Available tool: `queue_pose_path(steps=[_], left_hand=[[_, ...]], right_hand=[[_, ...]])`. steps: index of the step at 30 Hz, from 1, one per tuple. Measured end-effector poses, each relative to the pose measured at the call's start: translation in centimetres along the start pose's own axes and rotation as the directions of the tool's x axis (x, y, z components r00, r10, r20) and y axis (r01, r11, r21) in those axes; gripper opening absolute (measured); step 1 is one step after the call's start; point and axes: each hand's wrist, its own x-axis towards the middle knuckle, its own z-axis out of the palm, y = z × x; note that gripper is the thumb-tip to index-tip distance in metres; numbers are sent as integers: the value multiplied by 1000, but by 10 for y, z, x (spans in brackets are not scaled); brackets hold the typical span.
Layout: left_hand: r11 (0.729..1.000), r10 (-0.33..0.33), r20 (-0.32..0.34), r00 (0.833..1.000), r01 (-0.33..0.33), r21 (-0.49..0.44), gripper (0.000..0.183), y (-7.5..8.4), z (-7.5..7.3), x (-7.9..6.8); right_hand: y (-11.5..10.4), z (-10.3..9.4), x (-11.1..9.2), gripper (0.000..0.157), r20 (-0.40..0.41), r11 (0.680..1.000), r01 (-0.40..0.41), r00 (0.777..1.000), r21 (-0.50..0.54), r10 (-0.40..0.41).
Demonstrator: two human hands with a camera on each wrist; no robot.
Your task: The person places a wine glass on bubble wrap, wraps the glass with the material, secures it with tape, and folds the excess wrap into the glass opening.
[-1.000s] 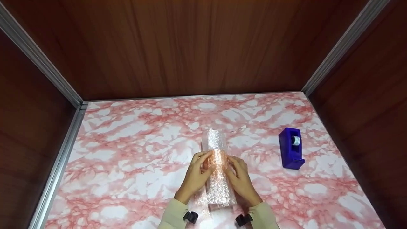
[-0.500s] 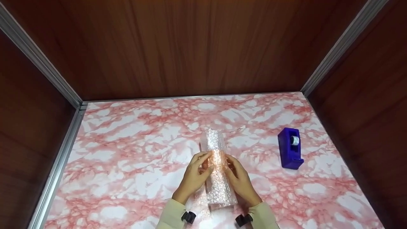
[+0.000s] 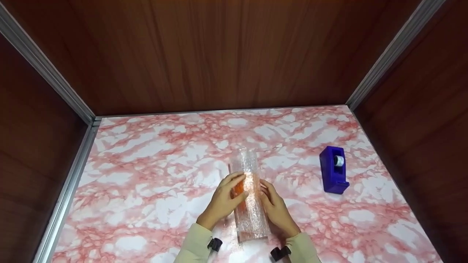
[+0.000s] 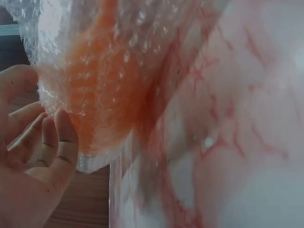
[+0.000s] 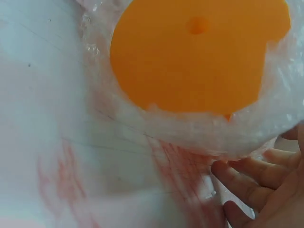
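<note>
Head view: bubble wrap roll at 6 o'clock; L hand grips its 9 o'clock side, R hand its 3. Orange item inside, hazy thru film; top cut off in R-wrist view.

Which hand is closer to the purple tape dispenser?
The right hand, on the side of the bubble wrap facing the dispenser; the left hand is opposite and farther.

A round-ended, bright orange object shows through clear, white-glinting bubble wrap against a bench marbled pink-red and white, with a boxy violet-blue plastic tape dispenser, 2 pale yellow-green fabric sleeves and dark reddish-brown, wood-grain panels edged in silver-grey metal rails.
</note>
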Motion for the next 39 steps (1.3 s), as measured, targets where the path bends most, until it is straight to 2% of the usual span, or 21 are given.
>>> queue_pose_path(steps=[4, 8, 10, 15, 18, 21, 23, 25, 27, 29, 30, 32, 35, 37, 39], left_hand=[[994, 58, 34, 998, -61, 95, 55, 0, -4, 3], [970, 146, 94, 985, -161, 181, 55, -1, -9, 6], [964, 163, 117, 980, -183, 192, 56, -3, -12, 8], [973, 128, 135, 983, -150, 173, 62, -6, -15, 11], [979, 101, 145, 984, -125, 163, 63, -6, -14, 13], [979, 95, 153, 984, -120, 162, 63, -6, -14, 14], [977, 97, 157, 983, -124, 172, 63, -7, -13, 14], [973, 107, 156, 982, -136, 185, 63, -7, -13, 13], [971, 107, 155, 982, -137, 197, 63, -7, -12, 13], [970, 106, 155, 982, -136, 201, 63, -7, -12, 13], [970, 105, 155, 982, -136, 203, 63, -7, -12, 13], [970, 101, 158, 982, -132, 205, 63, -7, -12, 13], [970, 96, 161, 982, -129, 208, 63, -7, -12, 12], [970, 93, 162, 982, -127, 209, 62, -6, -12, 11], [970, 91, 160, 983, -124, 208, 62, -6, -12, 11]], right_hand=[[1, -1, 0, 45, 8, 1000, -19, 1000, 10, 19], [1, -2, 0, 47, 18, 999, -42, 999, 25, 41], [3, -2, 1, 47, 22, 999, -42, 999, 35, 41], [20, -4, 4, 46, 21, 1000, -20, 1000, 9, 20], [30, -9, 6, 45, -7, 995, -2, 1000, -103, 2], [30, -13, 6, 42, -42, 973, 11, 999, -229, -21], [27, -16, 5, 39, -69, 944, 33, 996, -330, -59], [24, -19, 4, 35, -88, 883, 90, 985, -461, -147], [21, -23, 3, 31, -95, 785, 153, 961, -600, -260], [18, -28, 4, 29, -82, 665, 210, 922, -717, -379], [17, -30, 4, 28, -73, 614, 224, 904, -757, -420], [15, -35, 5, 28, -55, 540, 236, 882, -808, -469], [12, -42, 4, 28, -42, 482, 230, 871, -846, -489], [12, -47, 4, 28, -36, 463, 225, 871, -857, -490], [12, -52, 3, 27, -37, 459, 221, 871, -861, -489]])
